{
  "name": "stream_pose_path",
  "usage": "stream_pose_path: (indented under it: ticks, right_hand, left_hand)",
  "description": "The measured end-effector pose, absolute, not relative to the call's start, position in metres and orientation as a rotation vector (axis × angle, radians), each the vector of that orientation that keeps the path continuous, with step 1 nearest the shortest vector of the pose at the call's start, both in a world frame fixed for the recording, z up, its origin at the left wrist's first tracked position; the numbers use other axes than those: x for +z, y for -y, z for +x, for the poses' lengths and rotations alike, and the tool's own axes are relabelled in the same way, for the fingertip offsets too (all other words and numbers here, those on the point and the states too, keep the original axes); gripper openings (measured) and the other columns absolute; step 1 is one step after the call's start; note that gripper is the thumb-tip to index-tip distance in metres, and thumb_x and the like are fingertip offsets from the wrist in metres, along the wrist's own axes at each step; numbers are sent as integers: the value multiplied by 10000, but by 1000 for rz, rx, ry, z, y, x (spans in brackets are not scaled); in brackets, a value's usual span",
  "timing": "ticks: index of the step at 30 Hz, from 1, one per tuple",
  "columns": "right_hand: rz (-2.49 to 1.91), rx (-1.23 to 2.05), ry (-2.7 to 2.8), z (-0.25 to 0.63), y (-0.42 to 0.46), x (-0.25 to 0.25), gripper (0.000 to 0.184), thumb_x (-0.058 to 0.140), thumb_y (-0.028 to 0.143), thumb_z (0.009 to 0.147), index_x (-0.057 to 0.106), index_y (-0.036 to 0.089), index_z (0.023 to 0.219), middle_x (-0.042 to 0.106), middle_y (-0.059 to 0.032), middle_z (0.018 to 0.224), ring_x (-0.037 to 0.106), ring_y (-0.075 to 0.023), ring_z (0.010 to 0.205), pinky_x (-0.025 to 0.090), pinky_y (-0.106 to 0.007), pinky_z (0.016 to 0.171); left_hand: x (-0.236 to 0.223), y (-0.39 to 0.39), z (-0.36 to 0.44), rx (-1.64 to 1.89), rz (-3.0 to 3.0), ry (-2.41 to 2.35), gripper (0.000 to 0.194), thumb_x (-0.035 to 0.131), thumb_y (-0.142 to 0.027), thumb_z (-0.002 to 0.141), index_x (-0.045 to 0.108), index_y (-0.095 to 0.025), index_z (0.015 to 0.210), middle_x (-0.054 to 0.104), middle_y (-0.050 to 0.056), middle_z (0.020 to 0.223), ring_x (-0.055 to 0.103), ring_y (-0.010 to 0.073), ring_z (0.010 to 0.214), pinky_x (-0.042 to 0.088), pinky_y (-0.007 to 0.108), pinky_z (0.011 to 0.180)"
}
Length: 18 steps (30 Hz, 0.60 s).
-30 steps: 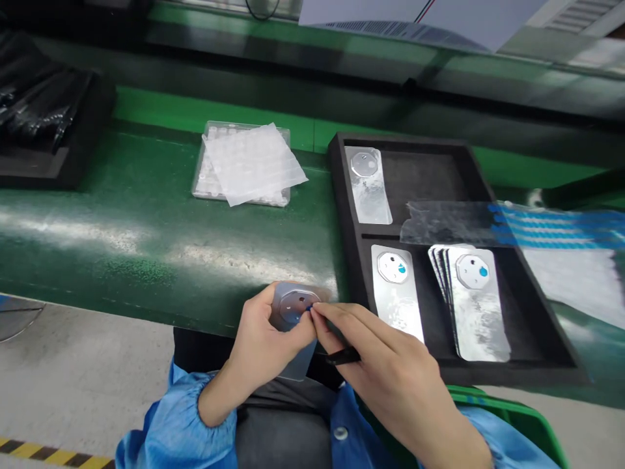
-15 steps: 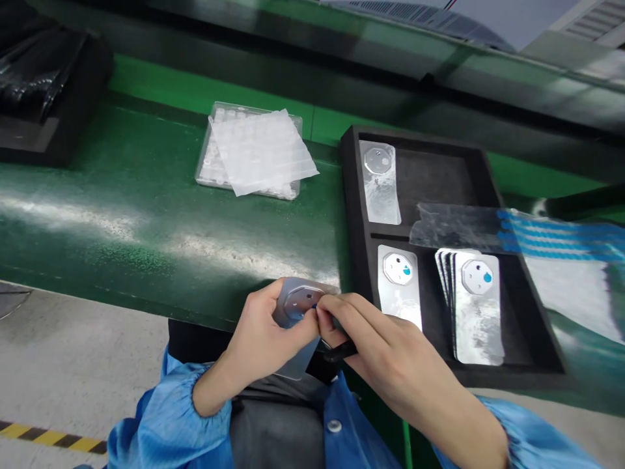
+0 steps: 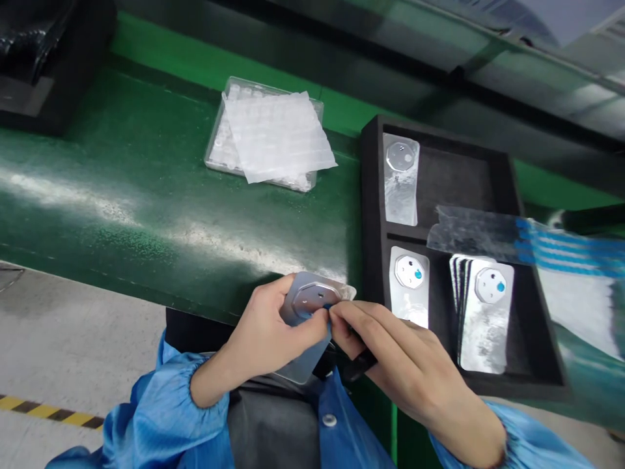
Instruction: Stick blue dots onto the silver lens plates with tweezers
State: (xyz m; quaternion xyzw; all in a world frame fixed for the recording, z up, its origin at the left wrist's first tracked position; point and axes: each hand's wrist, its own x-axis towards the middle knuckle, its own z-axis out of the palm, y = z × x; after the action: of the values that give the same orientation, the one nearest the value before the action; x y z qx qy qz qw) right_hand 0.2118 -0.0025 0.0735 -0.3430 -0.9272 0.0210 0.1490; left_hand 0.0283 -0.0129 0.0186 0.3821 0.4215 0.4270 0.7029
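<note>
My left hand (image 3: 266,339) grips a silvery cover plate (image 3: 310,303) with a raised octagonal part, held over my lap at the near edge of the green belt (image 3: 146,189). My right hand (image 3: 390,361) pinches a small blue tab on that octagon with thumb and forefinger, and a dark slim tool (image 3: 359,365) lies under its fingers. Just right of my hands stands a black foam tray (image 3: 498,189) holding one plate at the back (image 3: 401,179), one in the front compartment (image 3: 410,290) and a fanned stack (image 3: 483,316).
A clear blister tray (image 3: 266,140) with a plastic sheet on top lies further back on the belt. A film strip with blue stripes (image 3: 512,238) drapes over the foam tray's right side. A black bin (image 3: 39,58) sits at the far left.
The view has shifted, so everything sits slightly further right and lower. My hands stay together on the plate, the right fingers still pinching at the blue tab.
</note>
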Motion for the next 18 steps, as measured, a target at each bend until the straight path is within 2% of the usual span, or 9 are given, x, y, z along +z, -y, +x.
stream_pose_path:
  ticks: [6,13,18]
  right_hand:
    - [-996,-8,2623,212,5,72,136,591,98,1046,614,181,1152,767,-46,917,746,-156,749,602,-242,663]
    - [-990,5,2603,211,2,68,127,562,82,1056,603,165,1144,745,-47,867,725,-153,709,574,-257,594]
    - [-951,-14,2602,214,-1,66,122,549,51,1047,597,129,1127,736,-61,863,716,-155,708,584,-266,601]
  left_hand:
    - [18,12,27,947,860,-916,258,686,-172,927,777,-245,1157,809,27,1020,736,193,943,561,277,804]
    - [18,9,24,912,840,-892,204,698,-221,944,755,-231,1140,790,34,1044,718,187,956,543,271,809]
    - [15,5,20,899,765,-825,189,685,-337,975,721,-188,1086,733,16,887,664,145,794,501,230,680]
